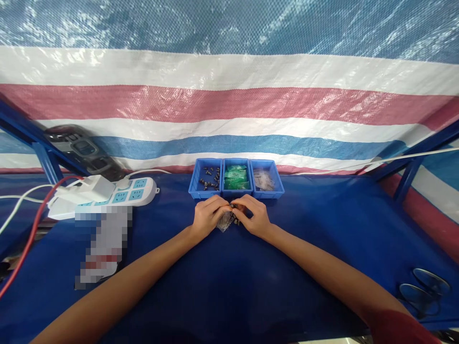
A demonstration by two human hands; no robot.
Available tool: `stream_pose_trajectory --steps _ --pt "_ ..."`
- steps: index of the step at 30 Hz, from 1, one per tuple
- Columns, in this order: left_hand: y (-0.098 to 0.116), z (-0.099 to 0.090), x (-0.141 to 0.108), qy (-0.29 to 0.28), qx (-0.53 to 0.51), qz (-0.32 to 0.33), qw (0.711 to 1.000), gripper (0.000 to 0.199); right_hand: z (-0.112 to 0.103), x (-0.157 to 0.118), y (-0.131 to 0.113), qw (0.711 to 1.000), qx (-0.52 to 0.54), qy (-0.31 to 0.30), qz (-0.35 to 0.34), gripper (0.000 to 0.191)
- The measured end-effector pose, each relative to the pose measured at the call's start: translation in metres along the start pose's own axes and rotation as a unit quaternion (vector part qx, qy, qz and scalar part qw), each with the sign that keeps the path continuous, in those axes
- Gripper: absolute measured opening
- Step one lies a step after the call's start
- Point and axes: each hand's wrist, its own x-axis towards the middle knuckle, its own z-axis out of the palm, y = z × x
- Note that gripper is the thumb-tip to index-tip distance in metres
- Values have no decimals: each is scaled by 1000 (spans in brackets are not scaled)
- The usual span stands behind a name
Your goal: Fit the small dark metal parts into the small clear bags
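My left hand point(208, 216) pinches a small clear plastic bag point(224, 221) that hangs below its thumb and fingers. Facing it, my right hand point(254, 215) is closed in a pinch, its fingertips meeting the left ones at the top of the bag. What lies between the right fingertips is too small to make out. Several small dark screws point(236, 221) lie under the right fingers. Just beyond both hands stand three blue bins: the left bin point(195, 180) with loose screws, the middle bin point(236, 193) with green packets, and the right bin point(268, 194) with clear plastic bags.
A white power strip point(143, 193) with plugs and cables sits at the left, beside a dark device point(88, 149). A blurred-out object point(107, 243) lies nearer. Glasses point(423, 289) rest at the far right. Striped sheeting point(229, 105) hangs behind the blue table point(322, 215).
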Motion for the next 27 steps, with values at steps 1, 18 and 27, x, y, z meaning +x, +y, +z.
stream_pose_trajectory --steps 1,18,27 --pt "0 0 0 -2 1 -2 1000 14 0 0 0 1000 -3 -2 2 18" --pt "4 -1 3 9 23 -24 999 10 -1 5 -4 998 -22 11 57 19" --pt "6 -1 -1 1 13 -95 995 11 1 3 -2 998 -42 14 48 21"
